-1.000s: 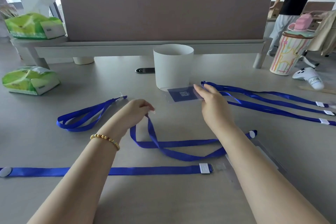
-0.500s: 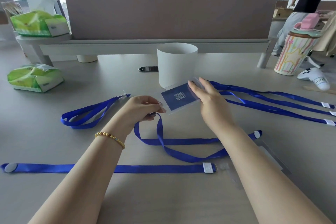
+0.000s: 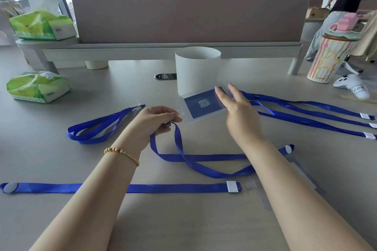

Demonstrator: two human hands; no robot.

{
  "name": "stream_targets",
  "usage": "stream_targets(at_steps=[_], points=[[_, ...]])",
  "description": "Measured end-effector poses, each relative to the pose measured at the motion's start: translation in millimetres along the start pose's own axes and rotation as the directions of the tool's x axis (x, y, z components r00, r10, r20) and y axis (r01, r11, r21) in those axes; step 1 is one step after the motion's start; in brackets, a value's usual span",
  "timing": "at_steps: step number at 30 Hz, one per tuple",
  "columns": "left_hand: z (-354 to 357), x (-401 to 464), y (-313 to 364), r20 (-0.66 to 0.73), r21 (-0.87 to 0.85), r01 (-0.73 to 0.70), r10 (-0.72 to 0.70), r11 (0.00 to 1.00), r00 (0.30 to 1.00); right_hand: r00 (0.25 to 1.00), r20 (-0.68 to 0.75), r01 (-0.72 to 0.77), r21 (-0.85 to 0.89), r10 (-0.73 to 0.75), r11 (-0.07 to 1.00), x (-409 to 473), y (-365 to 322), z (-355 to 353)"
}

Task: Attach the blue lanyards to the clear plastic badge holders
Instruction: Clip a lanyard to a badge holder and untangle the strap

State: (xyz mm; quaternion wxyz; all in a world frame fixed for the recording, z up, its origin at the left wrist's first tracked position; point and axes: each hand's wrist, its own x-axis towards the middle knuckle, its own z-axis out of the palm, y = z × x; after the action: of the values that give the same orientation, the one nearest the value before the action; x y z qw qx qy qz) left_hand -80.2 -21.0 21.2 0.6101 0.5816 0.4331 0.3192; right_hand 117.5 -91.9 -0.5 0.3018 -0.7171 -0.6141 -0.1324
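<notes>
A clear plastic badge holder [image 3: 201, 106] with a dark blue card inside is held above the table by my right hand [image 3: 237, 110], which grips its right end. My left hand [image 3: 156, 117] pinches the clip end of a blue lanyard [image 3: 183, 155] right at the holder's left edge. That lanyard loops down across the table under my right forearm. Another blue lanyard [image 3: 163, 188] lies flat along the near side, its white clip next to a clear holder [image 3: 257, 191]. A folded lanyard [image 3: 98, 126] lies at the left. Three more lanyards [image 3: 306, 112] stretch to the right.
A white paper cup [image 3: 197, 69] stands just behind the held holder, with a black phone [image 3: 165, 76] beside it. Green tissue packs [image 3: 37, 86] sit at the left, a striped cup [image 3: 328, 57] and white controller [image 3: 353, 86] at the right. A desk divider [image 3: 187, 10] closes the back.
My right hand has lifted the badge holder off the table and brought it left toward my left hand, which has raised the lanyard end to meet the holder's edge.
</notes>
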Motion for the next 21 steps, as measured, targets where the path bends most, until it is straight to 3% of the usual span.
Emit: stream_targets(at_steps=[7, 14, 21], points=[[2.7, -0.5, -2.2, -0.001, 0.088, -0.039, 0.039, 0.995, 0.999, 0.999, -0.012, 0.031, -0.001, -0.031, 1.0, -0.1, -2.4, 0.9], [-0.7, 1.5, -3.4, -0.013, 0.07, -0.024, 0.025, 0.997, 1.0, 0.998, -0.024, 0.051, -0.051, -0.052, 0.997, 0.1, -2.8, 2.0], [0.1, -0.8, 0.0, -0.035, -0.187, 0.003, -0.01, 0.982, 0.999, 0.999, -0.033, 0.017, -0.074, -0.02, 0.997, 0.1, -2.4, 2.9]])
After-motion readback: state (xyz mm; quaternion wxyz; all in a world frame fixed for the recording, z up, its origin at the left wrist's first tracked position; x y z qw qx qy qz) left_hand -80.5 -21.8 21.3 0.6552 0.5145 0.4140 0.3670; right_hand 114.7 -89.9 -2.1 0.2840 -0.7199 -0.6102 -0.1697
